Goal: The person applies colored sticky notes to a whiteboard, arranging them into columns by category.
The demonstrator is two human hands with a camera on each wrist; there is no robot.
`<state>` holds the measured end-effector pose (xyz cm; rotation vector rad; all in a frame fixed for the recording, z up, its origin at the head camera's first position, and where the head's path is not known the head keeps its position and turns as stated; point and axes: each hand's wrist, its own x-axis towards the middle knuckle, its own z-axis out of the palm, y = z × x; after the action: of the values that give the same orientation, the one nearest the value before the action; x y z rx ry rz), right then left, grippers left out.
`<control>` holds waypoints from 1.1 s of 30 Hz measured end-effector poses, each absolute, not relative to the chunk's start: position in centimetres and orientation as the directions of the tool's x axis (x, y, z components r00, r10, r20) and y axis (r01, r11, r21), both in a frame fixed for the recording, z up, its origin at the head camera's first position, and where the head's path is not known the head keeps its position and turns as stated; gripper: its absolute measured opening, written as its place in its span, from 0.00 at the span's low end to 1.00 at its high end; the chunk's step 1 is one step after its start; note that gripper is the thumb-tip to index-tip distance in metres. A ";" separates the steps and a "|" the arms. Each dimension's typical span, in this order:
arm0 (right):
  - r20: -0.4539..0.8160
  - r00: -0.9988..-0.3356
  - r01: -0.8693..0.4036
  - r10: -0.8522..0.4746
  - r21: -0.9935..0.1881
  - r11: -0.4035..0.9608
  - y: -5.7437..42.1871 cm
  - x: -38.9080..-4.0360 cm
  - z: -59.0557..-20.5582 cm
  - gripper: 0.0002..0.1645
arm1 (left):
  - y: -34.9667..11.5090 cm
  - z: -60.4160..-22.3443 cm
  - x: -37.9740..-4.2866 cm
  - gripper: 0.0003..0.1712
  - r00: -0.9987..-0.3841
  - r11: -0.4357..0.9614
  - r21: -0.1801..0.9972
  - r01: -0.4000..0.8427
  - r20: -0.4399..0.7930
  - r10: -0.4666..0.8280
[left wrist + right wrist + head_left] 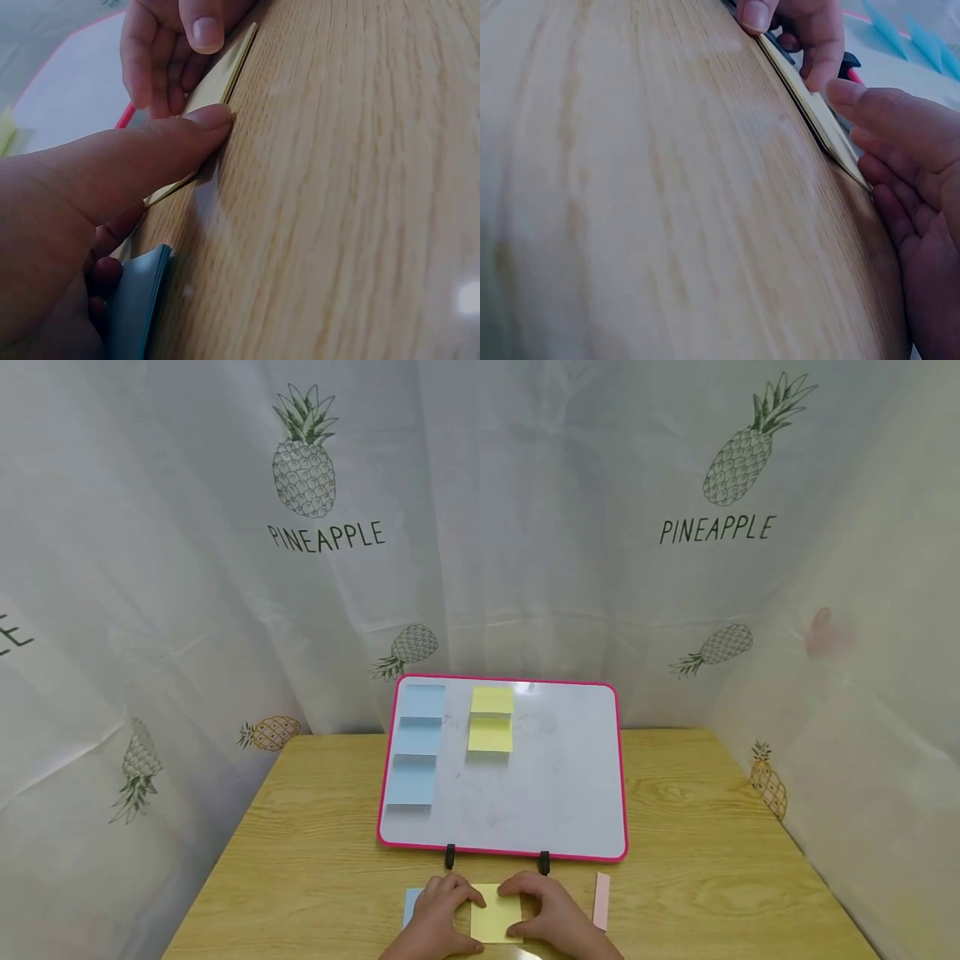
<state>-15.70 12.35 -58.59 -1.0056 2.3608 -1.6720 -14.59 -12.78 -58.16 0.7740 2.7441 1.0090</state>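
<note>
A yellow sticky note pad [495, 920] lies flat on the wooden table, between both hands. My left hand [438, 920] grips its left side, the thumb pressed to the near edge and the index finger at the far corner. At the pad's right side is my right hand [557, 917], fingers loosely bent; in the right wrist view its thumb [847, 91] is over the pad, apart from the fingers. Whether that thumb touches the paper is unclear. Partly hidden by my left hand, a blue sticky note pad [133, 300] sits beside it.
Behind the hands stands a pink-framed whiteboard [562, 785] on black feet [544, 862]. It bears a column of blue notes [411, 779] and two yellow notes [491, 734]. A pink pad [602, 902] lies at the right. Pineapple-printed curtains [525, 527] surround the table.
</note>
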 end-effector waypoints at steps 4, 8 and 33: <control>0.280 -0.775 -0.454 -0.567 -0.871 0.190 12.5 -15.8 -58.7 0.28 | -12.6 -58.0 -14.6 0.25 -0.869 0.651 0.638 0.412 0.061 0.490; 0.261 -0.774 -0.443 -0.577 -0.874 0.198 12.6 -15.8 -58.4 0.29 | -12.6 -57.9 -14.7 0.24 -0.874 0.649 0.654 0.388 0.038 0.484; 0.236 -0.779 -0.427 -0.581 -0.878 0.216 12.5 -15.6 -58.2 0.20 | -12.2 -57.8 -14.6 0.08 -0.906 0.639 0.687 0.346 0.068 0.417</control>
<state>-15.64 12.52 -58.22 -0.9753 2.3339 -1.6087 -14.57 -12.20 -57.83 0.6437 2.7554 1.1248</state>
